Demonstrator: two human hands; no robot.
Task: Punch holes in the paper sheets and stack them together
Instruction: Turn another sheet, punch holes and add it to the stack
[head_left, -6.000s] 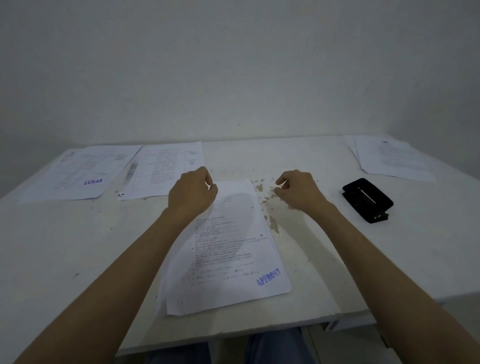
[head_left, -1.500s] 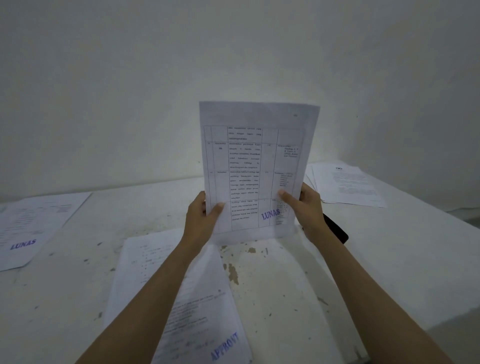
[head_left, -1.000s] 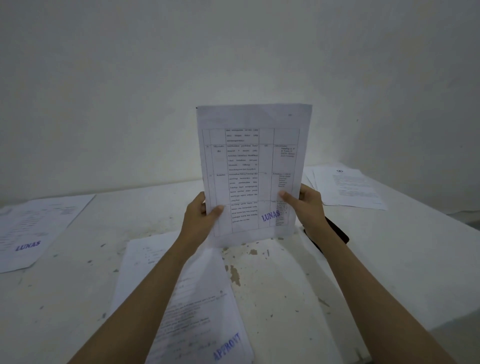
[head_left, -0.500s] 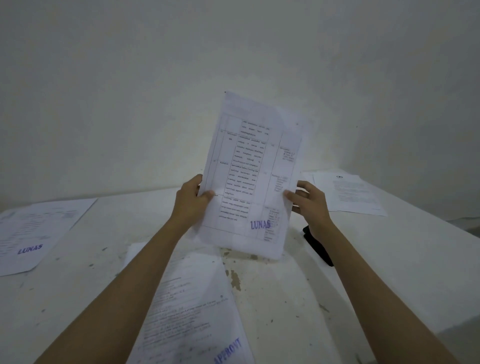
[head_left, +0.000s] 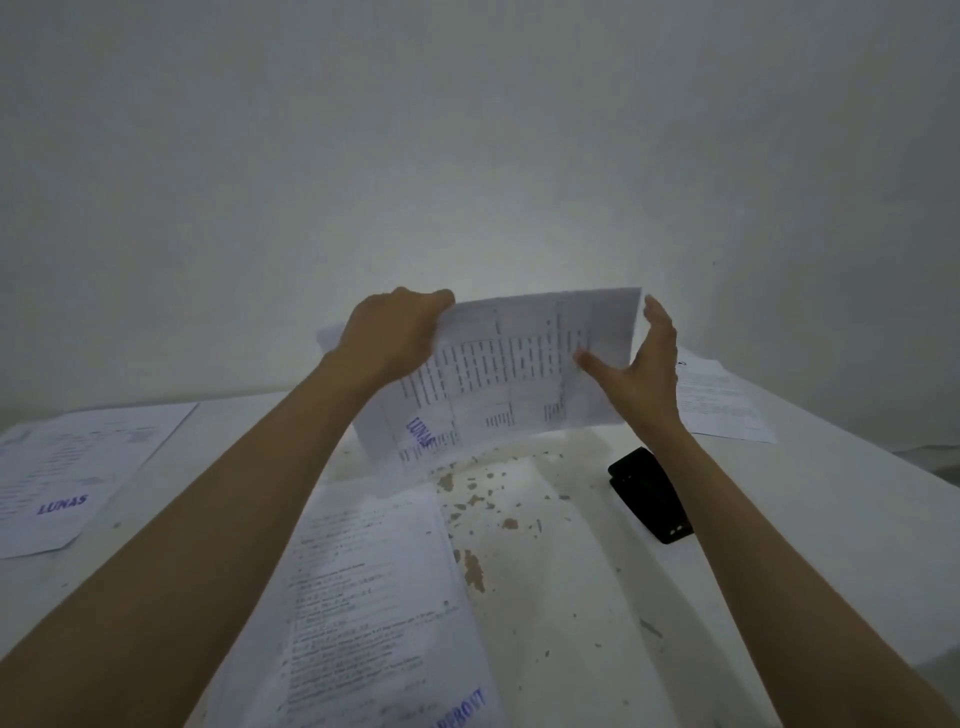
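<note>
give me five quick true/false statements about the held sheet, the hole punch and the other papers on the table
1. The held sheet is turned sideways in the air. True.
2. The left hand grips the sheet's upper left edge. True.
3. The black hole punch sits on the APPROVE sheet. False: it lies on the bare table, right of the APPROVE sheet, under the right forearm.
4. The right hand is closed in a fist. False: its fingers are spread, with the thumb on the sheet's right part.
5. A sheet stamped LUNAS lies on the table at far left. True.
</note>
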